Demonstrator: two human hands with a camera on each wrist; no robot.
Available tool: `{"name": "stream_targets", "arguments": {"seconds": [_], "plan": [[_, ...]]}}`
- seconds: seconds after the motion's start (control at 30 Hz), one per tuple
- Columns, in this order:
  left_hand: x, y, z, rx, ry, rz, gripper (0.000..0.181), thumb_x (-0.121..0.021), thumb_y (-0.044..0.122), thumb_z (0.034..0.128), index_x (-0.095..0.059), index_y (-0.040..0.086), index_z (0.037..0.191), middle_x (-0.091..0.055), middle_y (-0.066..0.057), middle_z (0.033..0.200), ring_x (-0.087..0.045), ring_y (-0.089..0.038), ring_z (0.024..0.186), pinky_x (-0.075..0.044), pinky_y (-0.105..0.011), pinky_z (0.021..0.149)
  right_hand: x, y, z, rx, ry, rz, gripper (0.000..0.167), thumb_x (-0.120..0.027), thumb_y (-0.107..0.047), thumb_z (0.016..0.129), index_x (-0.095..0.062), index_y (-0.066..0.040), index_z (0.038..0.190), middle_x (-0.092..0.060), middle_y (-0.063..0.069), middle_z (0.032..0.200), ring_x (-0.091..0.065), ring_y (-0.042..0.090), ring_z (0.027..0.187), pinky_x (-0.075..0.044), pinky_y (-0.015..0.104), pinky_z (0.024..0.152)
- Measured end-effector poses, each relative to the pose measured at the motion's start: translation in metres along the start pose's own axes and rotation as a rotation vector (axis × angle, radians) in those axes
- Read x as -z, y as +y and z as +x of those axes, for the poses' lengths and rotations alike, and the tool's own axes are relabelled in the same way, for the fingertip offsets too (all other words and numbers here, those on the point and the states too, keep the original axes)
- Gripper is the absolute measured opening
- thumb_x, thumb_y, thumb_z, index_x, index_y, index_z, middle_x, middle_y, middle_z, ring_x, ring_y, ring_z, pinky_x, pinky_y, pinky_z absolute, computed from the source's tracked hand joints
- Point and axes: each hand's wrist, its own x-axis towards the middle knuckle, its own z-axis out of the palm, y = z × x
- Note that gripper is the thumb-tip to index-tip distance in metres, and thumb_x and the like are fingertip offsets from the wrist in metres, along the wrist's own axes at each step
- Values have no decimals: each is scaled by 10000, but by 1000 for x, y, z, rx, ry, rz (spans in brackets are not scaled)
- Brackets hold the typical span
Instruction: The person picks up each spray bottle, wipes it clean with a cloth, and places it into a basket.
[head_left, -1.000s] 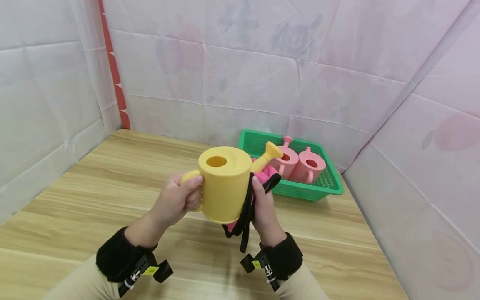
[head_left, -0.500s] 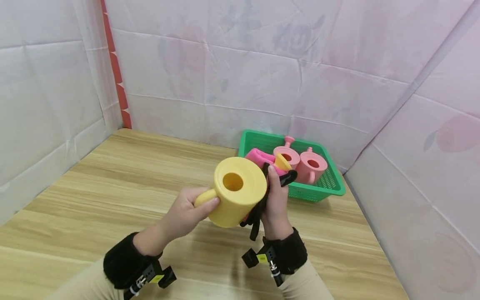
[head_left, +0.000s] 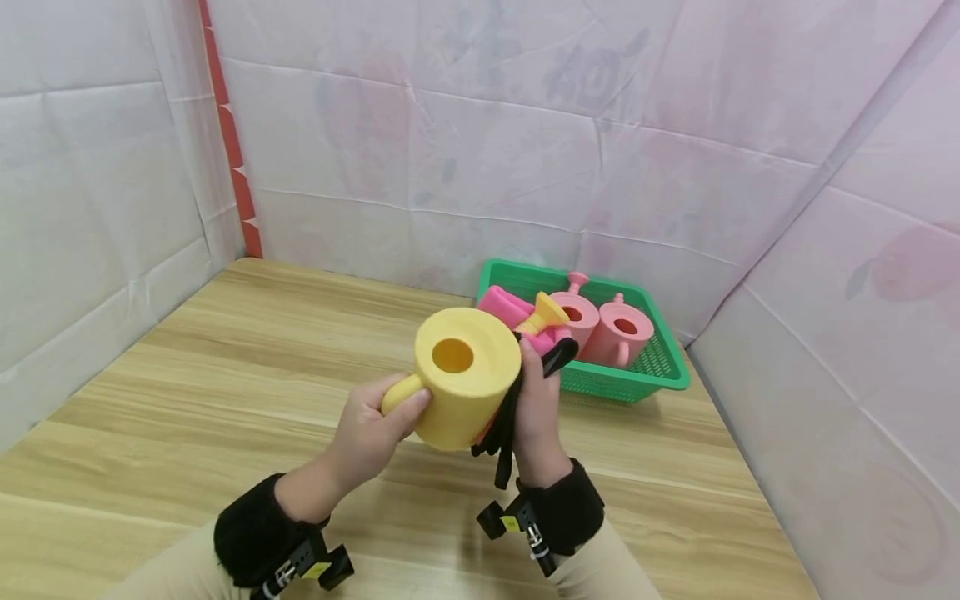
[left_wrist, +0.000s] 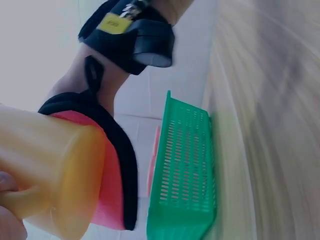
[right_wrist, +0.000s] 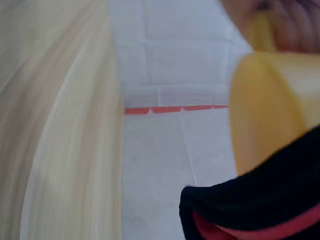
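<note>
A yellow watering can (head_left: 468, 408) is held up over the table, its top with the round hole tilted toward the head camera. My left hand (head_left: 375, 425) grips its handle at the left. Against the can's right side, my right hand (head_left: 537, 412) holds a pink cloth with black edging (head_left: 506, 307). The cloth lies along the spout side, and the yellow sprinkler head (head_left: 551, 310) shows above it. In the left wrist view the cloth (left_wrist: 112, 185) lies against the can's body. Most of the right hand's fingers are hidden behind the cloth.
A green perforated basket (head_left: 630, 387) stands at the back right of the wooden table (head_left: 225, 375). In it are two pink watering cans (head_left: 611, 337). White sheets (head_left: 450, 150) hang behind and at both sides of the table.
The yellow can has tipped toward the head camera, and its spout has turned away. The right hand and cloth shifted right, then slightly back left. Both hands have kept their hold.
</note>
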Motion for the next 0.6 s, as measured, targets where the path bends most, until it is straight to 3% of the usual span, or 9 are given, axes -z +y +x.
{"name": "stream_targets", "arguments": {"seconds": [0.1,0.2,0.27,0.4,0.6], "plan": [[2,0,3,33,33,-98,207,-451,-57,914,-477,-15,713,-352,-47,494,-314,-142,415,-262,-289,354,-2,4,-8,93,-61,-89,519,-414,-257,986,-235,-40,1422,-557,78,1193,-558,173,1018,-417,311,938],[4,1,7,35,28,-219,267,-417,-17,948,-406,0,682,-310,-51,480,-262,-177,394,-215,-311,348,-5,7,-14,217,-114,-157,574,-365,-193,987,-78,-81,1471,-440,78,1341,-475,182,1144,-354,299,1000],[6,1,9,29,8,-297,292,-395,1,962,-363,13,672,-287,-54,478,-231,-184,385,-190,-308,341,-6,9,-17,301,-152,-196,473,-349,-167,980,-233,-15,1412,-457,108,1293,-484,192,1109,-372,298,977],[10,1,11,10,-33,-391,309,-365,6,971,-333,22,664,-263,-54,473,-199,-179,374,-161,-294,334,-7,14,-22,466,-232,-264,380,-331,-96,948,-347,46,1301,-485,121,1190,-499,183,1024,-394,286,932],[14,2,12,1,-39,-364,321,-361,-2,964,-336,24,645,-276,-56,463,-212,-181,366,-173,-291,327,-10,22,-28,682,-334,-301,558,-362,-19,893,-219,73,1424,-306,217,1446,-277,313,1334,-240,357,1077]]}}
